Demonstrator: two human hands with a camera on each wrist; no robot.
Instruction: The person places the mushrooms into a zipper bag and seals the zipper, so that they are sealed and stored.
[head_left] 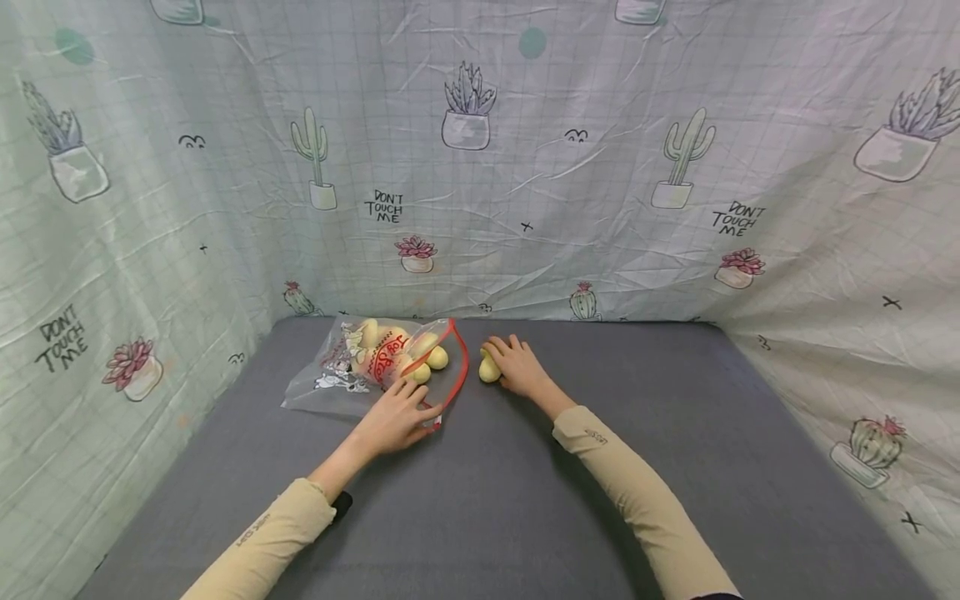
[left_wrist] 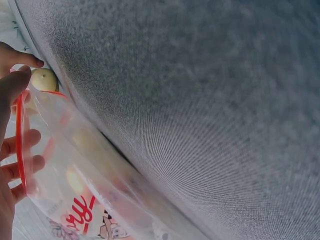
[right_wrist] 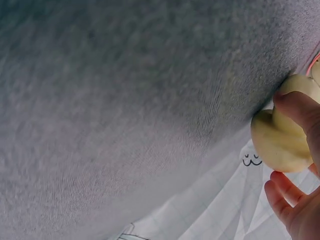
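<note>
My right hand [head_left: 517, 367] has its fingers curled round a little yellow fruit [head_left: 489, 369] that sits on the grey bench [head_left: 525, 500], just beside the bag's open mouth. My left hand [head_left: 393, 419] pinches the red rim [head_left: 457, 367] of the clear bag [head_left: 352, 367], thumb on one side and fingers on the other. The bag lies flat with more yellow fruits [head_left: 437, 357] inside, near the mouth.

To do this well, I think I should lift the rim up with my left hand so the mouth gapes wide, and keep a soft grip on the fruit so it does not squash.

My head view shows both hands and the whole bag. The left wrist view shows my thumb [left_wrist: 12, 87] on the rim up close. The right wrist view shows my fingers [right_wrist: 300, 110] wrapped on the fruit, which my hand partly hides from above.
</note>
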